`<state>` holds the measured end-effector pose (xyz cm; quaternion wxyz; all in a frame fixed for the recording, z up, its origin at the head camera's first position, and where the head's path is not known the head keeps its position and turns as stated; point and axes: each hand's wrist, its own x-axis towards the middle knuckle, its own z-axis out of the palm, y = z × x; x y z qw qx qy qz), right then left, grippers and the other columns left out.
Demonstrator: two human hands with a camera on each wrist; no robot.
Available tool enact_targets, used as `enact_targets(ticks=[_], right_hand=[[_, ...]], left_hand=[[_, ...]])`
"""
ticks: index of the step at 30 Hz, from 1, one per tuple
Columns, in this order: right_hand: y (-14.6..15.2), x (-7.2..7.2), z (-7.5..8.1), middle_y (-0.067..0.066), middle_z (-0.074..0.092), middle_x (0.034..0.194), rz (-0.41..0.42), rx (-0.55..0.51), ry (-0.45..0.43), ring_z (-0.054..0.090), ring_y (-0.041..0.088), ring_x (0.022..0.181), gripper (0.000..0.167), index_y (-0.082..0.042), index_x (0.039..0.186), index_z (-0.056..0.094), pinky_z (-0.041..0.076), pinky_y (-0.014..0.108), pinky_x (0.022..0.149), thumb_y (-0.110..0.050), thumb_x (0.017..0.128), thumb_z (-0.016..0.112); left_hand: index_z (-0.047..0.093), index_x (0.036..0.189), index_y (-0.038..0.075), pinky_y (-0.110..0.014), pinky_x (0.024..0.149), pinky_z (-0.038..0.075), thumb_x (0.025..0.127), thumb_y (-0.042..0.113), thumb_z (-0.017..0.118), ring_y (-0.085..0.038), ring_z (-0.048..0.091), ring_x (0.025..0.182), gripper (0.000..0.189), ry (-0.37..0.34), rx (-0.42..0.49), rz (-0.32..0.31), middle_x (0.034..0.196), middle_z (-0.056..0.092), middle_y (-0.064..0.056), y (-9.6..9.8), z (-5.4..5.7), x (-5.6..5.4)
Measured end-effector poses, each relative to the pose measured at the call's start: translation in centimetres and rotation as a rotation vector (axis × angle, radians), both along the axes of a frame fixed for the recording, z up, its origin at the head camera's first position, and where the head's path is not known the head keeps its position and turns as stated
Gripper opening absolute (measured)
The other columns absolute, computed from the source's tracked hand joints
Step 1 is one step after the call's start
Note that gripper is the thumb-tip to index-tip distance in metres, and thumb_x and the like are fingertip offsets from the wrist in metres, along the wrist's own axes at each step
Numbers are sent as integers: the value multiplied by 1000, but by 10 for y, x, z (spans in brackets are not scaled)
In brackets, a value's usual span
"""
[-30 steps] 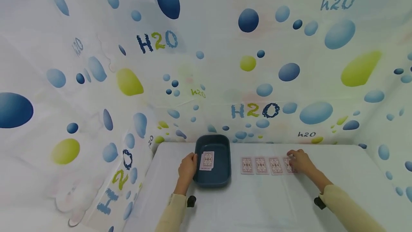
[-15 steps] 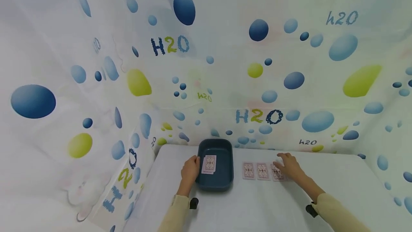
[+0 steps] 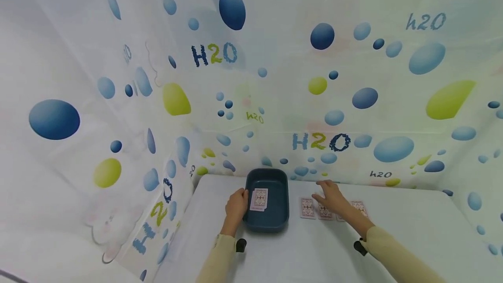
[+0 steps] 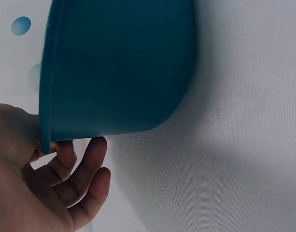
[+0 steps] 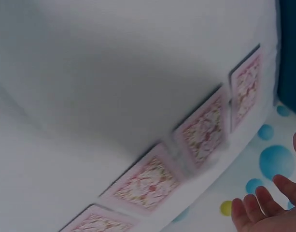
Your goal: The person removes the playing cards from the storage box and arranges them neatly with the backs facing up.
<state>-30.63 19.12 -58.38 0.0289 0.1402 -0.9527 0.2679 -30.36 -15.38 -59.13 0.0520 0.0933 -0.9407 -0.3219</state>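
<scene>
A dark teal rectangular plastic tub [image 3: 277, 224] stands on the white tabletop. My left hand [image 3: 236, 205] grips its left side, with the thumb at the rim and the curled fingers [image 4: 92, 157] against the outer wall in the left wrist view. Inside the tub lie overlapping playing cards [image 3: 260, 198], the top one with its red patterned back up. To the right, several playing cards [image 3: 308, 208] lie back up in a row. My right hand [image 3: 333, 198] hovers over that row, fingers spread and holding nothing; its forearm partly covers a card [image 5: 147, 181].
A white cloth [image 3: 314, 252] covers the table. Behind and beside the table hangs a white curtain [image 3: 275, 112] with blue and green drops and H2O lettering. A dark wrist device [image 3: 359, 248] sits below the right sleeve.
My right hand has moved left along the row, from the rightmost card to above the cards nearer the tub. The left hand keeps its grip on the tub. The view has shifted slightly.
</scene>
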Motion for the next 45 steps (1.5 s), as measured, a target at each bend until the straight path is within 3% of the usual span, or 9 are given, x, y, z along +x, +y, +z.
enact_targets(ticks=[9,18,29,34,39,45], right_hand=[[-44,-12,11,28,51,135,6,58,-13,51,46,124,53,2,136,51,44,61,100,-29,97,67],[-91,-23,19,28,51,137,59,17,14,50,46,126,55,2,138,51,43,58,103,-29,96,69],[-144,-32,16,26,52,131,148,32,92,50,45,123,50,1,133,55,43,59,101,-26,94,71],[-160,-35,14,25,50,133,167,45,27,45,46,129,54,1,137,53,40,61,105,-27,94,71],[-177,-44,8,27,49,137,160,133,-54,46,47,130,59,1,139,50,42,60,104,-29,93,73],[-193,-51,4,29,46,143,135,248,-229,46,46,133,70,-1,144,45,43,59,106,-33,89,76]], left_hand=[[52,77,10,-35,56,31,105,26,52,-21,45,62,32,-5,-3,3,68,45,-5,1,6,3],[52,76,11,-34,56,31,105,26,52,-20,45,62,32,3,-21,6,69,45,-4,-2,4,0],[51,77,11,-33,54,30,105,27,51,-20,44,60,33,4,5,6,67,43,-4,-1,3,0],[50,76,11,-34,54,30,105,27,51,-20,43,60,33,16,7,1,67,42,-4,4,1,-1],[49,76,12,-33,52,29,105,27,51,-19,42,58,33,20,8,-10,66,41,-3,4,1,0],[50,76,13,-33,52,29,105,28,51,-19,42,57,33,13,-6,0,66,42,-3,1,1,-1]])
